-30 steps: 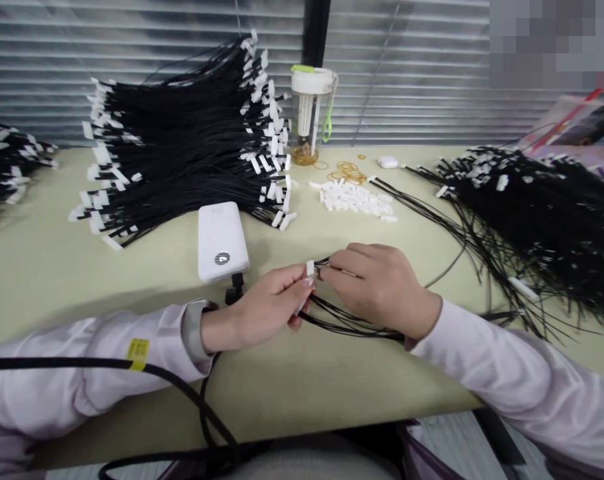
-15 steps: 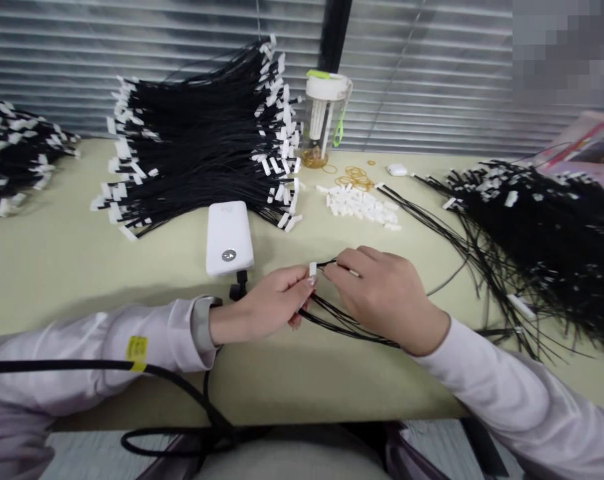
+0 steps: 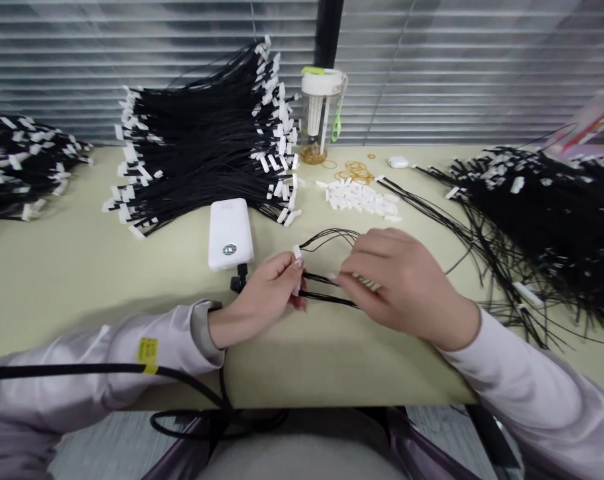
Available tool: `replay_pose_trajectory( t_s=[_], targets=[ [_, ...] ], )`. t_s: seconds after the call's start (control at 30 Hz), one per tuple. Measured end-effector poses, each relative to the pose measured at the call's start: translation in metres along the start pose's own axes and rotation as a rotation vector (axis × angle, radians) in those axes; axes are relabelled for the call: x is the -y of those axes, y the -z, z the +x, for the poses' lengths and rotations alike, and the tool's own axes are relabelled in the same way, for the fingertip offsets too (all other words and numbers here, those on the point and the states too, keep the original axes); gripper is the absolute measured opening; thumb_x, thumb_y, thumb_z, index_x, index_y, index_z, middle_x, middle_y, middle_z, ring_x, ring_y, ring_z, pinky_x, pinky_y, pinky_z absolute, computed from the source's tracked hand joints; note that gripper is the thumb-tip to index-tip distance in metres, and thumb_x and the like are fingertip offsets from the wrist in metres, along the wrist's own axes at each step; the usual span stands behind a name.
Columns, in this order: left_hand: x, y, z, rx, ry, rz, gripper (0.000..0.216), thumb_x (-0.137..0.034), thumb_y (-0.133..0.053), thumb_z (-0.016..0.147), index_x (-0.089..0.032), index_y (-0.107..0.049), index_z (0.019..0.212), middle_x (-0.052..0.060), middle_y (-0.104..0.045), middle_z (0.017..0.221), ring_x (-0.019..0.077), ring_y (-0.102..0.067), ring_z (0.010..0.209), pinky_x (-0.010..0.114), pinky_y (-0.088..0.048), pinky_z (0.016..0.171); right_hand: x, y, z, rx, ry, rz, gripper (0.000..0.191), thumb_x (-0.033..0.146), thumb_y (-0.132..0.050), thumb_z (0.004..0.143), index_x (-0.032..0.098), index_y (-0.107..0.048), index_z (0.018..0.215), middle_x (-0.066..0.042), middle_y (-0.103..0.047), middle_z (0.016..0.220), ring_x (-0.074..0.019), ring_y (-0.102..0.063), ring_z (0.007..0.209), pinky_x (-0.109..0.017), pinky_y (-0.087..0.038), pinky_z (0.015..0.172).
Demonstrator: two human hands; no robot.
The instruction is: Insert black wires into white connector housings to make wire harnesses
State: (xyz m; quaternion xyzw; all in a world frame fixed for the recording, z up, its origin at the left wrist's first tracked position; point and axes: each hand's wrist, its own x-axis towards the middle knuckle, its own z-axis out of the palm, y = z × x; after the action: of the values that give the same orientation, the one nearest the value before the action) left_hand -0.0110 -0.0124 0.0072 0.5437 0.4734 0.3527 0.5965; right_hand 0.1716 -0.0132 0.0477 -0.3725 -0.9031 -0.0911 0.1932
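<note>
My left hand (image 3: 262,293) is closed, thumb and fingers pinching a white connector (image 3: 297,252) above the front part of the table. Thin black wires (image 3: 327,300) run from this connector to the right, one group arching up and the others nearly straight. To the right, my right hand (image 3: 407,287) is curled with its thumb and fingertips on the wires, a short way from the connector. The palm hides where the wires pass. Beyond both hands lies a pile of loose white connectors (image 3: 357,198).
A white power bank (image 3: 231,233) with a black cable is beside my left hand. Stacked black cables with white ends (image 3: 207,147) lie behind it, more cables (image 3: 557,227) at right. A clear bottle (image 3: 319,120) and rubber bands (image 3: 355,172) are at the back.
My right hand has moved right, away from the connector, and the upper wires now bow in a wider arch. My left hand has shifted slightly left with the connector.
</note>
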Motion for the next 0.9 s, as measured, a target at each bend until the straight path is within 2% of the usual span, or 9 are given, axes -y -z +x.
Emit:
replay_pose_trajectory(
  t_s=[0.07, 0.13, 0.33, 0.63, 0.73, 0.83, 0.9],
  targets=[
    [0.002, 0.001, 0.000, -0.019, 0.001, -0.045, 0.026, -0.036, -0.041, 0.083, -0.017, -0.040, 0.066, -0.006, -0.043, 0.058, 0.0063, -0.051, 0.044, 0.023, -0.047, 0.049, 0.002, -0.001, -0.002, 0.158, 0.013, 0.005, 0.023, 0.030, -0.045, 0.082, 0.018, -0.059, 0.069, -0.002, -0.048, 0.067, -0.0126, -0.042, 0.063, -0.027, -0.030, 0.060],
    [0.003, 0.001, 0.001, -0.028, -0.002, -0.063, 0.025, -0.036, -0.042, 0.082, -0.017, -0.041, 0.066, -0.006, -0.043, 0.057, 0.0065, -0.050, 0.044, 0.023, -0.047, 0.049, 0.003, -0.005, -0.004, 0.215, -0.005, -0.050, 0.023, 0.027, -0.042, 0.084, 0.019, -0.057, 0.068, -0.001, -0.049, 0.070, -0.0120, -0.042, 0.062, -0.027, -0.030, 0.060],
    [0.004, 0.002, 0.006, -0.016, -0.003, -0.045, 0.027, -0.037, -0.043, 0.082, -0.017, -0.041, 0.064, -0.006, -0.043, 0.057, 0.0060, -0.050, 0.043, 0.021, -0.045, 0.046, -0.007, -0.004, -0.005, 0.187, -0.040, -0.196, 0.028, 0.031, -0.036, 0.089, 0.019, -0.052, 0.069, 0.000, -0.051, 0.064, -0.0127, -0.043, 0.057, -0.028, -0.024, 0.054],
    [0.004, 0.004, 0.010, -0.014, 0.027, -0.067, 0.028, -0.038, -0.043, 0.082, -0.016, -0.042, 0.064, -0.006, -0.043, 0.058, 0.0038, -0.046, 0.041, 0.018, -0.041, 0.041, -0.015, 0.002, -0.008, 0.242, -0.033, -0.418, 0.022, 0.026, -0.038, 0.088, 0.017, -0.050, 0.072, -0.001, -0.053, 0.055, -0.0127, -0.043, 0.048, -0.027, -0.014, 0.049],
    [0.001, 0.004, 0.010, -0.032, 0.053, -0.132, 0.027, -0.036, -0.045, 0.082, -0.017, -0.042, 0.064, -0.005, -0.043, 0.058, 0.0038, -0.045, 0.042, 0.018, -0.042, 0.041, -0.020, 0.001, -0.009, 0.216, -0.067, -0.360, 0.021, 0.026, -0.039, 0.086, 0.017, -0.052, 0.073, -0.001, -0.055, 0.056, -0.0114, -0.044, 0.047, -0.027, -0.015, 0.049],
    [-0.003, 0.004, 0.010, -0.064, 0.101, -0.226, 0.022, -0.032, -0.048, 0.080, -0.018, -0.044, 0.065, -0.004, -0.043, 0.060, 0.0050, -0.044, 0.045, 0.019, -0.042, 0.042, -0.025, 0.002, -0.008, 0.182, -0.137, -0.188, 0.019, 0.032, -0.043, 0.084, 0.017, -0.053, 0.079, -0.001, -0.056, 0.062, -0.0105, -0.047, 0.052, -0.025, -0.022, 0.050],
    [-0.005, 0.003, 0.010, -0.082, 0.124, -0.262, 0.020, -0.030, -0.048, 0.080, -0.018, -0.044, 0.065, -0.004, -0.043, 0.060, 0.0055, -0.044, 0.046, 0.019, -0.042, 0.043, -0.026, 0.003, -0.008, 0.211, -0.150, -0.078, 0.020, 0.034, -0.045, 0.083, 0.017, -0.053, 0.076, -0.001, -0.056, 0.067, -0.0101, -0.048, 0.056, -0.024, -0.027, 0.052]
  ],
)
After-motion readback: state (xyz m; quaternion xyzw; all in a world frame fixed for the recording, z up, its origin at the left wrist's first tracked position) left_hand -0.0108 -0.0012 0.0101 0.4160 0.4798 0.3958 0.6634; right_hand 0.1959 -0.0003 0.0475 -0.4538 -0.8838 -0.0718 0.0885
